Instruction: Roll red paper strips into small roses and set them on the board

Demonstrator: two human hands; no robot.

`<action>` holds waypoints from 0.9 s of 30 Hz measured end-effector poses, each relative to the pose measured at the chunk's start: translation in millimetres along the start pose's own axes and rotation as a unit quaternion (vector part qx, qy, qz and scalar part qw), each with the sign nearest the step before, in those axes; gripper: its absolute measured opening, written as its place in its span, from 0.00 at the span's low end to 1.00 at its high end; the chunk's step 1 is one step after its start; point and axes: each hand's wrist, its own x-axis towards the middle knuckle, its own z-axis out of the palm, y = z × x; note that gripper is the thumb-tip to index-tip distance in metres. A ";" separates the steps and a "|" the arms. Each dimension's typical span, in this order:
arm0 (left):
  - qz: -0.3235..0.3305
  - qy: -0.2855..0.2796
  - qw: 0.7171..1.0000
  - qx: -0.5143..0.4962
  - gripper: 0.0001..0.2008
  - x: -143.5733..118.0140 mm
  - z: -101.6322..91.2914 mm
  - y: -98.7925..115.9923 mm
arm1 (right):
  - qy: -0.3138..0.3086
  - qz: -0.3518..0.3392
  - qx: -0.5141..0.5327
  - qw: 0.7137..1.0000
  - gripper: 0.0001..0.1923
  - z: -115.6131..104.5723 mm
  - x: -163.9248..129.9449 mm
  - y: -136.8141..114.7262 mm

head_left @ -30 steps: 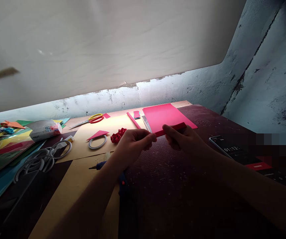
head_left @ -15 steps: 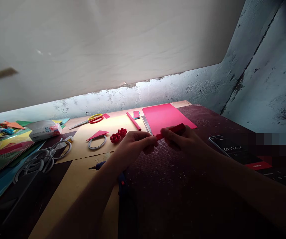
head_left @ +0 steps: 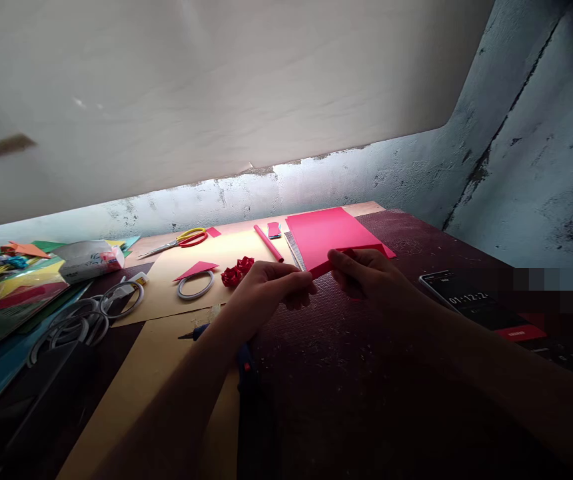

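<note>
Between my two hands, above the dark table, is a piece of red paper (head_left: 322, 269), folded or rolled into a narrow strip. My left hand (head_left: 279, 283) pinches its left end, and my right hand (head_left: 359, 270) grips it farther right; part of it is hidden behind those fingers. Beyond the hands lies a stack of pink-red paper sheets (head_left: 334, 233). Left of them rest a rolled red paper tube (head_left: 268, 244) and red paper flowers (head_left: 237, 272). A blue glue gun (head_left: 247, 367) lies partly under my left forearm.
Yellow-red scissors (head_left: 190, 238), a grey ring (head_left: 195, 287) and a red paper triangle (head_left: 196, 269) sit at the left. Farther left are coiled white cable (head_left: 74, 327), a white box (head_left: 86, 262) and coloured papers. A phone (head_left: 476, 303) showing a timer lies at the right.
The red paper in my hands has turned and now shows a broader, flatter edge beyond my right fingers. Both hands have stayed nearly in place.
</note>
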 end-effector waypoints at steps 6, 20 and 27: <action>0.024 0.023 0.998 0.057 0.13 -1.1 0.8 1.3 | 0.000 0.010 -0.010 1.000 0.29 -0.6 3.1 0.0; 0.021 0.030 0.991 0.131 0.15 3.3 -2.4 -5.2 | -0.031 0.011 -0.079 0.996 0.28 -3.8 6.3 -3.3; 0.028 0.042 0.982 0.179 0.16 -0.2 -5.4 -0.9 | 0.013 -0.028 -0.107 0.994 0.23 -4.6 6.6 -2.0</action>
